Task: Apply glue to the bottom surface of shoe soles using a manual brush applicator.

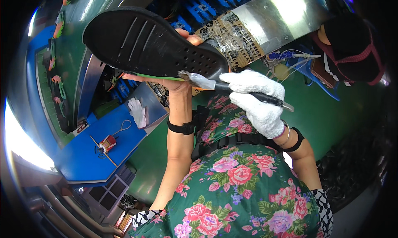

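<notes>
Shoe is raised before the person, black sole toward the camera, grasped by the bare left hand, its forearm nearly straight. A brush meets the sole's near edge; brushing seems the step in hand, and another stroke calls for light pressure there. The gloved right hand grips the handle, elbow bent.

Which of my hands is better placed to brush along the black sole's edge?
Probably your right hand: gloved, it grips the brush, whose bristles are at the edge of the black sole. Your bare left hand is busy holding the sole up.
</notes>
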`<state>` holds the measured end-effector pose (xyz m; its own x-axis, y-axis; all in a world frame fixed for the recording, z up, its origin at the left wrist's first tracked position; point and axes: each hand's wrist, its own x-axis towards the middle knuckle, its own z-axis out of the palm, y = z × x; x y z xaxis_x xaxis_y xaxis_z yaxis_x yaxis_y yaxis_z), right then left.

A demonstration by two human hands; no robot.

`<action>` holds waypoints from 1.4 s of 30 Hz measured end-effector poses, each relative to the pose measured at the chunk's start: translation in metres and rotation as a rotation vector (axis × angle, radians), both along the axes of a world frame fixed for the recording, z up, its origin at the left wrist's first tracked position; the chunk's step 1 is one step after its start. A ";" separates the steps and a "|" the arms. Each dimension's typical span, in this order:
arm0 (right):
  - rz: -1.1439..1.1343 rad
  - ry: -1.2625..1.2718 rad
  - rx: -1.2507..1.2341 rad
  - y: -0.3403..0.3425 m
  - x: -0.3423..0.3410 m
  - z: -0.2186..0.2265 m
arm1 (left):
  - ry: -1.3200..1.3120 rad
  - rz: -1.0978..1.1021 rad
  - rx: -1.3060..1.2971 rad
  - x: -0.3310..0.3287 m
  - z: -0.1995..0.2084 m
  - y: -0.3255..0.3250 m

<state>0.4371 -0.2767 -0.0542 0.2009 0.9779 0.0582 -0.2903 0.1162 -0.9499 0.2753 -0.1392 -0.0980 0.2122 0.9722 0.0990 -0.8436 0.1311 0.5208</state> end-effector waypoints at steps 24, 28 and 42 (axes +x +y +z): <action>0.119 0.008 0.075 -0.004 0.003 -0.006 | -0.012 -0.173 0.202 0.002 -0.014 0.005; 0.015 0.202 -0.058 -0.004 0.011 -0.007 | -0.021 -0.206 0.234 0.003 -0.011 0.003; 0.122 0.253 -0.152 -0.010 0.021 -0.004 | -0.106 -0.179 0.214 0.015 -0.006 0.003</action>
<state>0.4579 -0.2867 -0.0586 0.0706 0.9893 -0.1277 -0.5229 -0.0724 -0.8493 0.2906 -0.1363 -0.1041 0.3564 0.8748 0.3283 -0.8679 0.1797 0.4631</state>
